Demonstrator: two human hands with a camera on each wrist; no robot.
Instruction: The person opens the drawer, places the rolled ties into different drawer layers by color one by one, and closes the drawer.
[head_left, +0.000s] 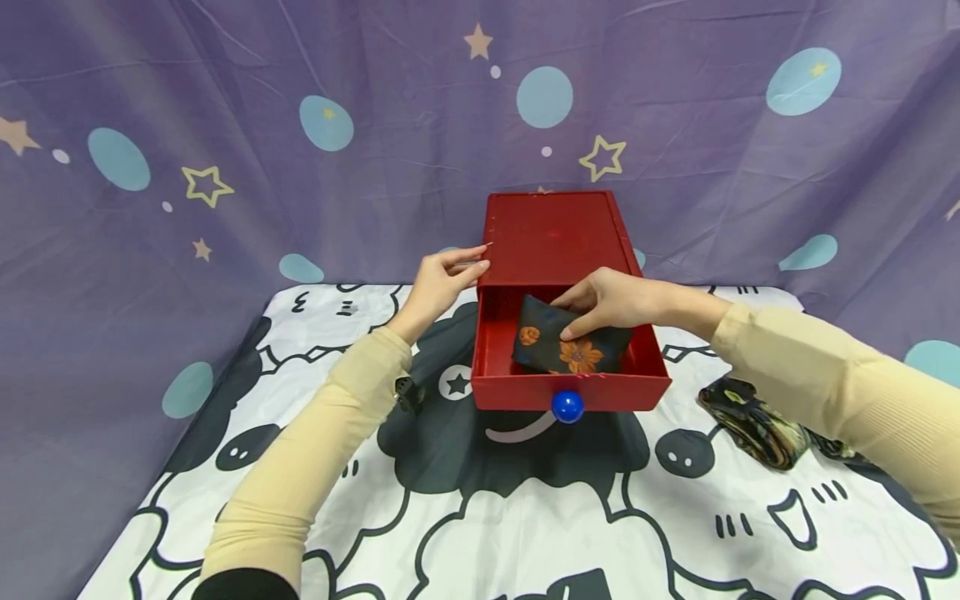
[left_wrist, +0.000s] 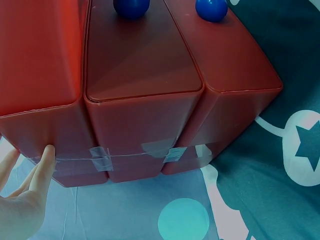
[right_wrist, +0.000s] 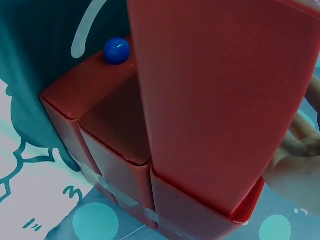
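A dark folded cloth with orange flowers [head_left: 553, 350] is pinched near its upper edge between the thumb and fingers of the right hand [head_left: 613, 298], inside the pulled-out red plastic drawer [head_left: 513, 392]. It is probably light, soft and not fragile, with layers apt to slip apart, so it is best taken through all its folds at once. The left hand [head_left: 441, 282], its fingers extended, is rested against the red plastic cabinet [head_left: 555, 237], with nothing held.

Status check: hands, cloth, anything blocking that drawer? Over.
Left hand touching red cabinet. Right hand holds floral cloth inside open top drawer. No blockage seen; second patterned cloth lies outside, to the right.
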